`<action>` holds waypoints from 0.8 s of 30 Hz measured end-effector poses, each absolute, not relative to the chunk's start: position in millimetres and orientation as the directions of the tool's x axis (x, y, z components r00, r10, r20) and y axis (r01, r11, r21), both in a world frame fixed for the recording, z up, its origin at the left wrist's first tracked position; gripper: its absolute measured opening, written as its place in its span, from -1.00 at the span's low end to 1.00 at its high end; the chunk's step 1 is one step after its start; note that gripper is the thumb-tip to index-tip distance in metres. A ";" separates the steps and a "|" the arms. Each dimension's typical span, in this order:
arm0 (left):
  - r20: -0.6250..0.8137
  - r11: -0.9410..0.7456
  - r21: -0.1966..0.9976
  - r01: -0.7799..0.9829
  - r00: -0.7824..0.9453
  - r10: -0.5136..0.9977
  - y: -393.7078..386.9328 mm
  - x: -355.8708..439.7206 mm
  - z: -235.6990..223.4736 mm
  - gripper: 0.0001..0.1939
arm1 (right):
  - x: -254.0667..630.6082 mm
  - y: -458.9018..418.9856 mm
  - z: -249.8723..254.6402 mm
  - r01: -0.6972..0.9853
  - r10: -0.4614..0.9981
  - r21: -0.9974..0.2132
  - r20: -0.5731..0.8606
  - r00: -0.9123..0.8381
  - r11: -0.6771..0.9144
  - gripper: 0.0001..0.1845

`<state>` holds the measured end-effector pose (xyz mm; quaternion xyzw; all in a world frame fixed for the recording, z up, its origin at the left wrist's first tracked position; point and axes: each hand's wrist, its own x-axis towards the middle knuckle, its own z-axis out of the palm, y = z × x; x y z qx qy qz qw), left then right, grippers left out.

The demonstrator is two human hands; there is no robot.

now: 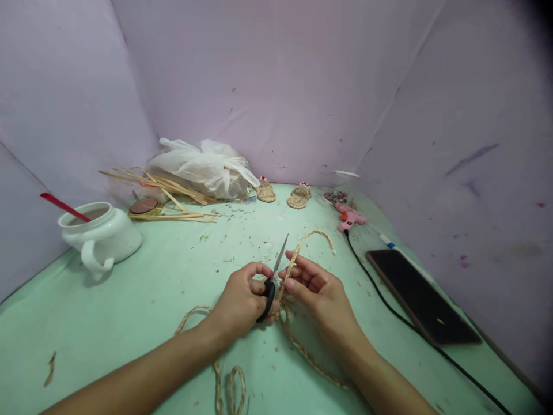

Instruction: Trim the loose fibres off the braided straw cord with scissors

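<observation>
In the middle of the head view, my left hand (245, 294) is closed around the black handle of a pair of scissors (269, 297), whose blades point up and away. Close beside it, my right hand (317, 288) pinches a braided straw cord (299, 246) between thumb and fingers. One end of the cord arcs up and over to the right, with a pale tip. The rest of the braid hangs below both hands and loops across the table toward the near edge. Part of the cord behind the scissors is hidden by my fingers.
A white pot (110, 236) with a red stick stands left, near straw strips (173, 187) and a white plastic bag (207, 167). Two small woven sandals (299, 197) sit at the back. On the right lie a pink glue gun (352, 219), its black cable, and a phone (421, 297).
</observation>
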<state>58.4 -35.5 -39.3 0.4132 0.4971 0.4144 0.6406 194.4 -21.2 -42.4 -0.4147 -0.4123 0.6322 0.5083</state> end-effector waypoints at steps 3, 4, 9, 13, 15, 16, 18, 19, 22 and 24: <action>-0.309 0.332 0.934 -0.128 0.173 0.935 -35.5 58.4 -40.3 -0.62 | 194.2 -21.3 -44.2 -0.302 0.986 -0.942 -0.110 -0.128 -0.144 -0.51; -0.312 0.336 0.933 -0.126 0.176 0.934 -35.8 58.6 -40.5 -0.62 | 193.9 -21.3 -44.6 -0.301 0.986 -0.943 -0.108 -0.129 -0.143 -0.52; -0.306 0.331 0.938 -0.106 0.200 0.931 -36.7 59.8 -37.4 -0.64 | 194.4 -22.2 -40.5 -0.270 0.989 -0.953 -0.117 -0.095 -0.139 -0.49; -0.239 0.251 0.965 -0.081 0.132 0.962 -34.0 57.0 -37.5 -0.63 | 196.0 -22.9 -37.8 -0.224 0.989 -0.966 -0.113 -0.092 -0.131 -0.43; -0.217 0.223 0.974 -0.045 0.097 0.971 -32.5 53.7 -39.8 -0.63 | 196.4 -23.0 -38.8 -0.193 0.989 -0.974 -0.097 -0.110 -0.117 -0.43; -0.205 0.207 0.978 -0.021 0.090 0.975 -31.9 51.7 -40.8 -0.64 | 196.5 -23.0 -39.4 -0.176 0.989 -0.979 -0.085 -0.120 -0.106 -0.43; -0.164 0.161 0.986 0.033 0.102 0.981 -31.2 47.0 -41.4 -0.66 | 196.6 -22.8 -40.1 -0.149 0.989 -0.985 -0.063 -0.135 -0.083 -0.43; -0.134 0.128 0.990 0.059 0.118 0.984 -31.0 44.4 -40.5 -0.67 | 196.6 -22.6 -40.0 -0.138 0.988 -0.987 -0.060 -0.142 -0.079 -0.43; -0.030 0.011 0.989 0.147 0.131 0.991 -30.6 37.2 -34.6 -0.66 | 196.5 -22.2 -38.5 -0.111 0.984 -0.989 -0.076 -0.162 -0.094 -0.41; 0.009 -0.036 0.980 0.194 0.137 0.990 -30.5 34.8 -30.6 -0.61 | 195.8 -23.1 -37.6 -0.076 0.978 -0.990 -0.103 -0.180 -0.118 -0.43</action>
